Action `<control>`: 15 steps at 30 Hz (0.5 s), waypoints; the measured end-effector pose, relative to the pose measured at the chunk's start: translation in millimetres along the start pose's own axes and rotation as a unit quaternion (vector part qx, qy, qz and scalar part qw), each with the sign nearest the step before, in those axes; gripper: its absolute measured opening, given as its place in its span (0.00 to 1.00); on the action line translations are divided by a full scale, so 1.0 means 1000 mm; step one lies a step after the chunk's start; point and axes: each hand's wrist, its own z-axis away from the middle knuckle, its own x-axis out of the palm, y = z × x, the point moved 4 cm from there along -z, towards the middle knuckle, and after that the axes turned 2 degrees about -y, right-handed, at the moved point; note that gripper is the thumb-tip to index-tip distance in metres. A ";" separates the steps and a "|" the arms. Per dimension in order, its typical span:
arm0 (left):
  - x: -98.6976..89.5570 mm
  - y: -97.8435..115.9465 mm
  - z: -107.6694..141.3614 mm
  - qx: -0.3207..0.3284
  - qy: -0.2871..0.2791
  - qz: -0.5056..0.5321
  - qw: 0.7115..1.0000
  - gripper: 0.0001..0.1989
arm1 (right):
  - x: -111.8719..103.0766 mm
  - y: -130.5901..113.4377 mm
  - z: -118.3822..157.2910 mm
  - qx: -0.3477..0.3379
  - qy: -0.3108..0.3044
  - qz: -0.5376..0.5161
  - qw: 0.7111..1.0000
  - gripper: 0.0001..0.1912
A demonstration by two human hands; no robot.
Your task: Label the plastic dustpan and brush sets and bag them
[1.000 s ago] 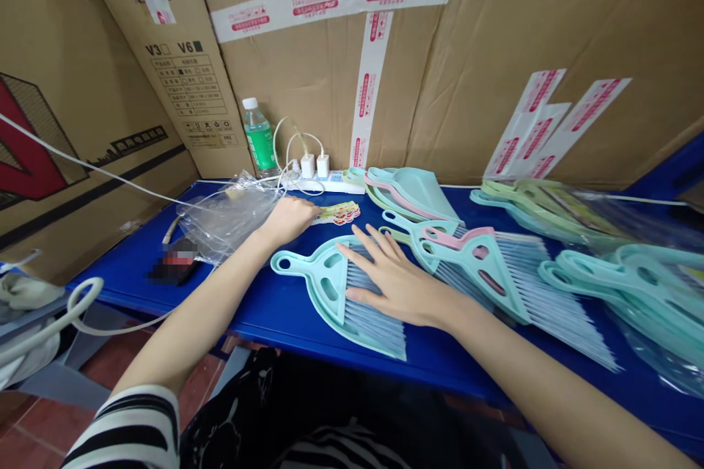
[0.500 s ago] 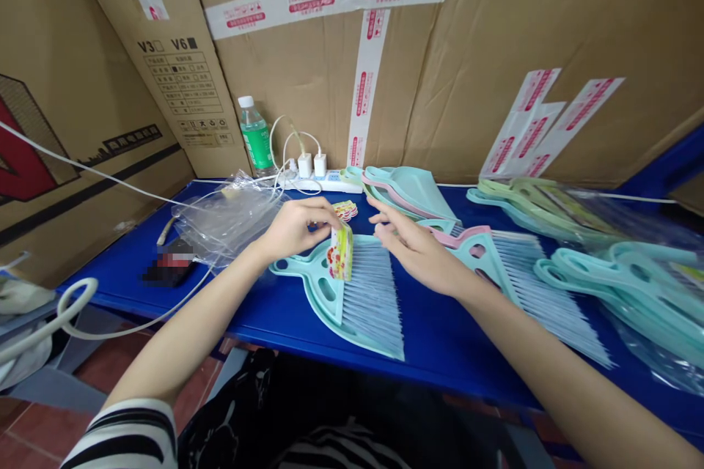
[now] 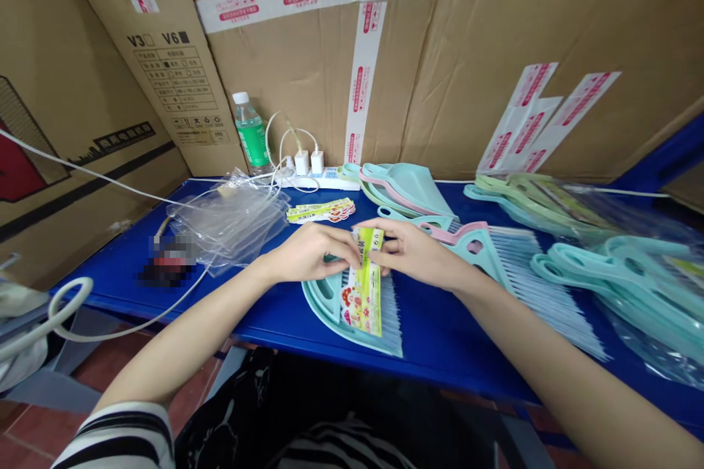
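Observation:
Between both hands is a yellow-green printed card label point(image 3: 366, 300) with cartoon figures, held over a brush. My left hand point(image 3: 316, 253) pinches its left edge, and my right hand point(image 3: 410, 253) grips its upper right side. Beneath them a mint dustpan point(image 3: 324, 319) lies on the blue table with a blue-bristled brush point(image 3: 393, 322) on top; the hands and label cover much of both. Just behind the hands rests a fanned stack of similar labels point(image 3: 322, 211).
Clear plastic bags point(image 3: 225, 223) lie at the left. Mint and pink dustpans point(image 3: 421, 187) and another brush point(image 3: 542, 271) sit right of centre, with bagged sets point(image 3: 621, 282) at far right. A green-labelled bottle point(image 3: 251, 135) and a power strip point(image 3: 330, 179) stand by the cardboard.
My right hand has come in from the right and taken hold of the label, which now faces up, opened out over the brush. The label stack behind is more in view.

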 end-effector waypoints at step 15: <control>0.004 -0.004 0.000 -0.030 -0.036 -0.105 0.993 0.13 | -0.002 -0.006 0.010 -0.050 0.114 0.330 0.936 0.36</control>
